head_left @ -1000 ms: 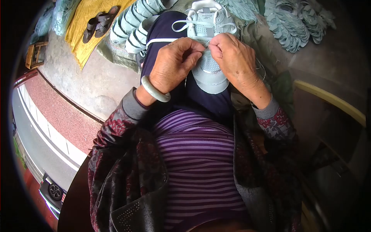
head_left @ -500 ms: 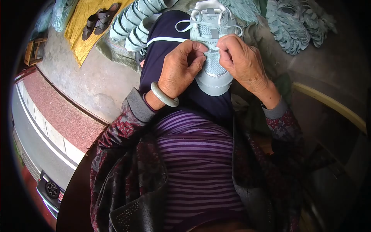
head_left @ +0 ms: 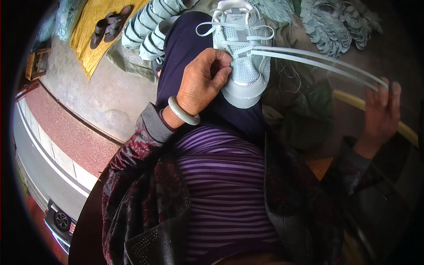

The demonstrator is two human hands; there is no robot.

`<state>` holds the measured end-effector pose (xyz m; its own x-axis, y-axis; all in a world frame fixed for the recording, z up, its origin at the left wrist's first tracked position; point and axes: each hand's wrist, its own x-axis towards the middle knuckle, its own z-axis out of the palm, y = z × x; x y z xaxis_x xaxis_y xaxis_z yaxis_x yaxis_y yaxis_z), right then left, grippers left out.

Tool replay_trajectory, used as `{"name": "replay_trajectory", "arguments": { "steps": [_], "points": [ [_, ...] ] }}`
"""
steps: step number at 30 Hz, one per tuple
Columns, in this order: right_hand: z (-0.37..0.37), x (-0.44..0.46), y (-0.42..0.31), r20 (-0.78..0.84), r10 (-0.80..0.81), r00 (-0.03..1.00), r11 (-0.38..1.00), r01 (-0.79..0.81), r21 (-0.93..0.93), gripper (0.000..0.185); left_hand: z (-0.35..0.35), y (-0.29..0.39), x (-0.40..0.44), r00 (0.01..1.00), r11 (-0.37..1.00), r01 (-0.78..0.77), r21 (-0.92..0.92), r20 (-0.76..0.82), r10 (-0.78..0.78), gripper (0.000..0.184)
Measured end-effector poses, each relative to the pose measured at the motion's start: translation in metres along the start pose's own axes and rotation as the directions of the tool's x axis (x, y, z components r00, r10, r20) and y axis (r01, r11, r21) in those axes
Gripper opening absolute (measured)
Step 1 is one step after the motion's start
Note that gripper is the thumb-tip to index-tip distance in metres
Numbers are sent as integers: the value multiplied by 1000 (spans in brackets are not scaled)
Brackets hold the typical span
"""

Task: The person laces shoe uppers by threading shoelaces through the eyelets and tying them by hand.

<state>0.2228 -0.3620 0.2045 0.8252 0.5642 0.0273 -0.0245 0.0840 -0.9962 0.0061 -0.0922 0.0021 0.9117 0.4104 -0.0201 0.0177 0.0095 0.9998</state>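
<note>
A pale blue-grey sneaker [head_left: 243,90] rests on my dark-trousered lap, its toe toward me. My left hand [head_left: 205,79], with a pale bangle at the wrist, pinches at the left edge of the shoe near the lowest lacing; what lies between its fingertips is too small to tell. Far out to the right, my right hand [head_left: 383,110] has the pale lace [head_left: 324,62] at its fingers. Two strands of it stretch from the shoe's lower eyelets to that hand. Higher on the shoe the lace hangs in loose loops at both sides.
Dark sandals [head_left: 111,27] lie on a yellow cloth [head_left: 90,39] at the upper left. Strips of pale blue pieces [head_left: 148,26] are beside my knee, with more bundles [head_left: 331,28] at the upper right. A wooden stool [head_left: 37,64] stands far left.
My right hand has left the shoe and swung far right, drawing the lace out in two long strands. My left hand has stayed at the shoe's left edge.
</note>
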Motion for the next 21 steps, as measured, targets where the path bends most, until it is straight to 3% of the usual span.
{"name": "replay_trajectory", "arguments": {
  "steps": [1, 3, 4, 6, 7, 9, 11, 13, 14, 16, 19, 21],
  "points": [
    [-19, -4, -12, -69, -29, 997, 999, 31, 34, 20, 0, -1, 0, 1000, 1000, -3, -2, 8, 3, 19],
    [-48, -9, -22, 236, 129, 963, 991, -116, -69, 20, 0, -3, 0, 1000, 1000, -8, 29, 14, 7, 18],
    [-50, -13, -24, 230, 128, 965, 991, -115, -69, 20, 0, -3, 1, 1000, 1000, -8, 29, 20, 8, 18],
    [-48, -19, -30, 118, 47, 992, 991, -61, 120, 19, 0, -4, 2, 1000, 999, 13, 33, -11, -13, 20],
    [-56, -19, -39, 119, 40, 992, 991, -54, 120, 19, 1, -4, 3, 1000, 999, 6, 35, -11, -6, 20],
    [-89, -17, -64, 88, -142, 986, 955, 113, 274, 21, -1, -6, 0, 999, 999, -24, 30, -26, 25, 20],
    [-110, -13, -78, 127, -192, 973, 944, 148, 295, 19, -4, -4, 0, 999, 998, -36, 55, -12, 37, 20],
    [-137, -10, -89, -111, -194, 975, 941, 217, 261, 18, -6, -5, 1, 999, 996, -45, 72, 6, 45, 19],
    [-155, -6, -97, -114, -209, 971, 912, 235, 337, 17, -8, -6, 2, 999, 997, -51, 54, 5, 50, 19],
    [-198, -1, -117, -145, -245, 959, 920, 277, 277, 15, -12, -5, 3, 997, 995, -72, 64, -11, 72, 16],
    [-203, 7, -141, -270, -286, 919, 928, 336, 161, 10, -17, 3, 9, 994, 995, -100, 31, -46, 101, 14],
    [-192, 16, -156, -230, -360, 904, 919, 386, 82, 13, -19, 14, 17, 991, 992, -128, 5, -39, 129, 11]
  ]
}}
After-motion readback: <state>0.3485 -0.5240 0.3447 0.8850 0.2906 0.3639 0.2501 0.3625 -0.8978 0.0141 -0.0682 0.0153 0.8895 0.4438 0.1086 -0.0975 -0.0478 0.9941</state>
